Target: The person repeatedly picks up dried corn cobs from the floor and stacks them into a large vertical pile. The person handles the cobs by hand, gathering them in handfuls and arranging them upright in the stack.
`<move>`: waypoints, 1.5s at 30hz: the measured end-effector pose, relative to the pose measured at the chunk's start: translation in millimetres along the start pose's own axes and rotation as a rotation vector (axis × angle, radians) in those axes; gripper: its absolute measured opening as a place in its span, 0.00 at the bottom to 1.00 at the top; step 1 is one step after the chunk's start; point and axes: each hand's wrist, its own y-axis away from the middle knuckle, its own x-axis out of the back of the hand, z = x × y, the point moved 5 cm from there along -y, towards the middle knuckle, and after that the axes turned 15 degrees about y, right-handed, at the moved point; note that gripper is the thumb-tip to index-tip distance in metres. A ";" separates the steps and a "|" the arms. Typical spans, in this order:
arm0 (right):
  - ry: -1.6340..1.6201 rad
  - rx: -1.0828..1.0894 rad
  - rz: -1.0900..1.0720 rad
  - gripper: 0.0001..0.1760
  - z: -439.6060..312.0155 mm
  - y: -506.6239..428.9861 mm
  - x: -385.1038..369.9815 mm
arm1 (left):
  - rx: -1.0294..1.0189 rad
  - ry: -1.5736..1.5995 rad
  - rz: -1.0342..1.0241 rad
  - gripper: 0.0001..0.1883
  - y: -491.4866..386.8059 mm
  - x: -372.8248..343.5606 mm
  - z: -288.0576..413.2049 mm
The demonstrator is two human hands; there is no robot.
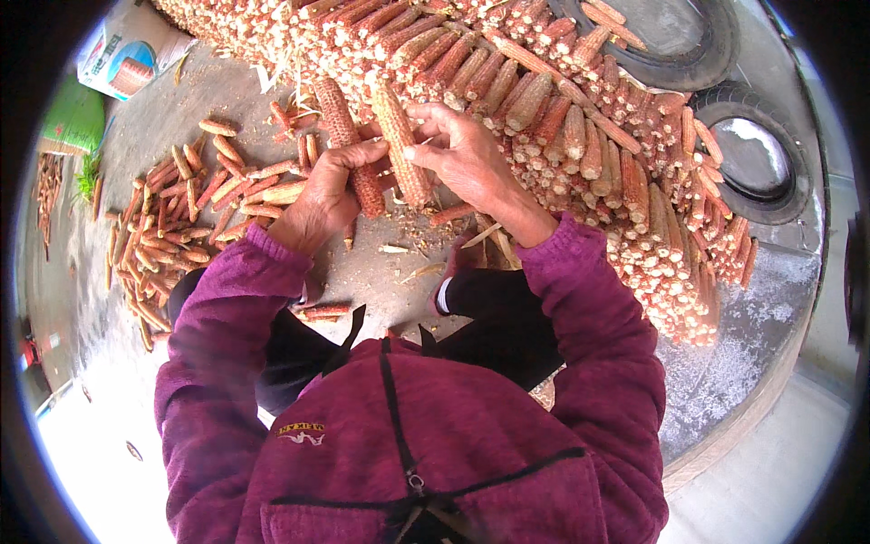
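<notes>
My left hand [329, 194] is closed around a reddish-brown corn cob [348, 136] without kernels, which stands out above and below the fingers. A paler, yellowish corn cob [398, 139] lies side by side with it, between my two hands. The fingers and thumb of my right hand [462, 156] hold this paler cob from the right; my left thumb tip reaches its left side. Just beyond and to the right rises a large stack of corn cobs [469, 68], laid with their ends facing out.
A loose heap of cobs [163, 231] covers the floor at the left. Tyres [761, 149] lean by the stack at the right. A white printed sack [122, 61] and a green sack [73, 115] are at the upper left. Husk scraps [421, 273] lie between my feet.
</notes>
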 end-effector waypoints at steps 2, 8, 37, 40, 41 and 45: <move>-0.014 -0.049 -0.043 0.31 3.6 1.4 -1.4 | 0.011 -0.040 0.013 0.20 0.1 0.8 -2.0; -0.455 -0.149 0.089 0.31 11.4 -5.3 13.7 | 0.069 -0.134 -0.022 0.20 6.7 -9.4 -4.8; 0.852 -0.450 0.286 0.42 103.8 -14.4 116.7 | 0.174 -0.096 0.082 0.24 15.3 0.5 -0.3; 1.101 -0.271 0.194 0.49 109.2 -19.8 94.7 | 0.141 -0.060 0.016 0.28 12.2 -4.1 1.1; 1.164 -0.232 0.129 0.51 112.6 -21.2 89.3 | 0.132 -0.061 -0.007 0.28 11.2 -5.0 1.5; 1.163 -0.232 0.055 0.54 118.7 -22.3 85.8 | 0.137 0.032 -0.079 0.26 7.5 -3.6 1.7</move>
